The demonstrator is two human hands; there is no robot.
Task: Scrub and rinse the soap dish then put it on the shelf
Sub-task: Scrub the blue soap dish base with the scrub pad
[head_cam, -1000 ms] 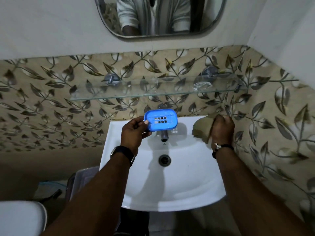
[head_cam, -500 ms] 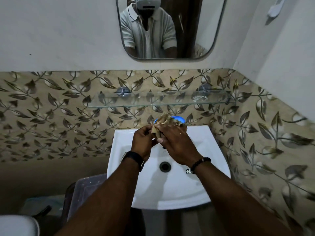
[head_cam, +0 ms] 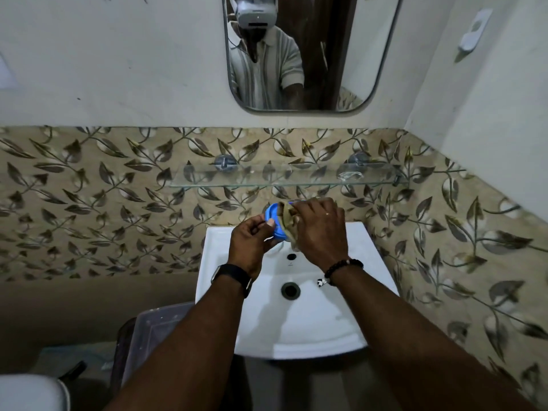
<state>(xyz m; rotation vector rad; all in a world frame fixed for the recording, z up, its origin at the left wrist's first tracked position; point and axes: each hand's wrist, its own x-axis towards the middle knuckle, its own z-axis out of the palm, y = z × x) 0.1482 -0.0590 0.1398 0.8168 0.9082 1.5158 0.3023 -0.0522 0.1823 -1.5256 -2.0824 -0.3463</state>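
The blue plastic soap dish point(head_cam: 272, 215) is held tilted above the back of the white sink point(head_cam: 350, 327). My left hand point(head_cam: 250, 246) grips its left edge with thumb and fingers. My right hand point(head_cam: 321, 229) presses a crumpled tan cloth point(head_cam: 286, 219) against the dish and hides most of it. The tap is hidden behind my hands. Above them, the glass shelf point(head_cam: 267, 175) runs along the leaf-patterned tiles.
A mirror point(head_cam: 302, 51) hangs above the shelf. A small clear object point(head_cam: 348, 174) lies at the shelf's right end. A grey plastic bin point(head_cam: 151, 330) stands left of the sink, and a white toilet lid point(head_cam: 29, 393) sits at bottom left. The side wall is close on the right.
My right hand brought the cloth from the sink's right corner onto the dish. Both hands stay together over the sink back, and the dish is tilted up now. The camera view has risen.
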